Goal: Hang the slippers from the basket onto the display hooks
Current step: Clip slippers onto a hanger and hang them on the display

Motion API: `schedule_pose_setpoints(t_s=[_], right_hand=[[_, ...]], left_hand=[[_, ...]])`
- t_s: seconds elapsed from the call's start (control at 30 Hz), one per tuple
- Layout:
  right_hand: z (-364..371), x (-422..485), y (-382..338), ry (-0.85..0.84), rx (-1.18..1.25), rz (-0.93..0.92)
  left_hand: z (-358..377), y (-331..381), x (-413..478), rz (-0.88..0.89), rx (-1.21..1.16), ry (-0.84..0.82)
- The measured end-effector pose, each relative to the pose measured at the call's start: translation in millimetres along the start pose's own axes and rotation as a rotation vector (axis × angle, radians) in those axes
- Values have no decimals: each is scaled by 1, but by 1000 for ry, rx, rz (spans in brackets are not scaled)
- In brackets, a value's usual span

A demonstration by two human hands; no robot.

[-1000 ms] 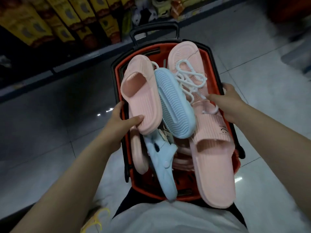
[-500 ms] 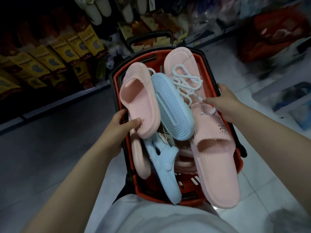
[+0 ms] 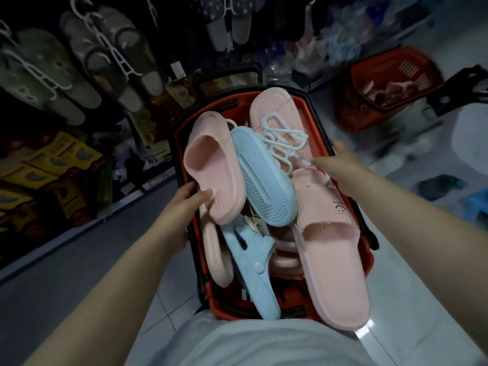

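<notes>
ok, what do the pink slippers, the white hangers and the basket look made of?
Pink slippers: likely moulded foam or soft rubber; matte, ribbed, thick one-piece straps.
White hangers: probably rigid plastic, thin and smooth; coated wire can't be ruled out.
Basket: hard red plastic with slight sheen, slotted wall, black rim.

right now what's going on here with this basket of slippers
A person holds a red basket piled with slippers, none taken out to hang yet. The left hand grips the basket's left rim with its thumb on a pink slide. The right hand holds the right rim beside a tangle of white hangers. A blue slipper lies sole-up in the middle. Other slippers hang on the display ahead.
</notes>
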State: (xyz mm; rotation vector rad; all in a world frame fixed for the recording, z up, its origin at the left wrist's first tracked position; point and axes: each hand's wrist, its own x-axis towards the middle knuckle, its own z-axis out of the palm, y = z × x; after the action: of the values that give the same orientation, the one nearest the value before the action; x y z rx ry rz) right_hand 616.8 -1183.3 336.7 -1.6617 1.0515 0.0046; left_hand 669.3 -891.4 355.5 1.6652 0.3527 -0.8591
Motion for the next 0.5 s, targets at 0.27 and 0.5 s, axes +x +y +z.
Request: schedule_pose_setpoints(t_s=[0.27,0.5], right_hand=[[-59,169,-69,-41,-150,27],[-74,309,-106,-11,-225,1]], left_hand=[[120,98,107,-77,-139,91],[181,157,220,-116,-135,68]])
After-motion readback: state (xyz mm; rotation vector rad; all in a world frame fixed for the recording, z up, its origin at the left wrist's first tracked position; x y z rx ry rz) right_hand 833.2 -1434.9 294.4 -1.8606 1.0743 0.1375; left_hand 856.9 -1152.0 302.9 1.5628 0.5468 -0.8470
